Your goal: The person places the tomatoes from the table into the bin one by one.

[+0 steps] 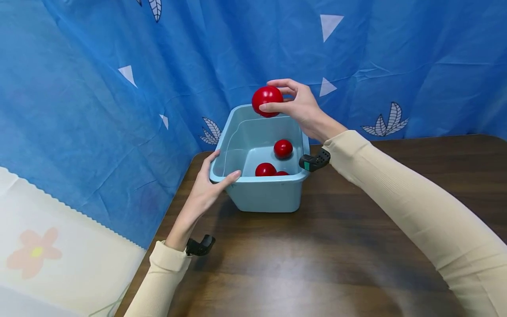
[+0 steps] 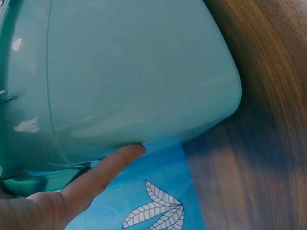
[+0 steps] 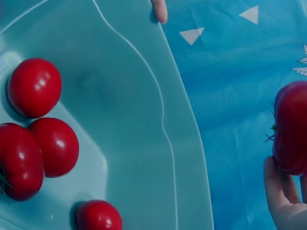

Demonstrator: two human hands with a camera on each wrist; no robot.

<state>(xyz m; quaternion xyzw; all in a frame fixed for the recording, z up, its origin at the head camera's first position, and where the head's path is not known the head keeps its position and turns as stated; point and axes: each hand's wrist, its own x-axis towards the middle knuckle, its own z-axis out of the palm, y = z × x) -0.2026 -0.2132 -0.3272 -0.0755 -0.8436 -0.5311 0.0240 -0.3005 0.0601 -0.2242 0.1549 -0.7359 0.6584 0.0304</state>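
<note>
A red tomato (image 1: 266, 97) with a green stem is pinched between the thumb and fingers of my right hand (image 1: 303, 108), above the far rim of a light blue plastic bin (image 1: 263, 196). Inside the bin lie several more tomatoes (image 3: 35, 88), one tomato (image 1: 283, 149) apart from the others. My left hand (image 1: 203, 193) grips the bin's near left corner, its thumb at the front rim and its fingers along the left side. In the left wrist view, one finger (image 2: 108, 172) lies against the bin's outer wall. The front wall partly hides the nearest tomatoes in the head view.
The bin stands on a dark brown wooden table (image 1: 356, 246), near its left and far edges. A blue patterned curtain (image 1: 416, 66) hangs behind the table. At the lower left is a pale cloth (image 1: 79, 246) with a flower print.
</note>
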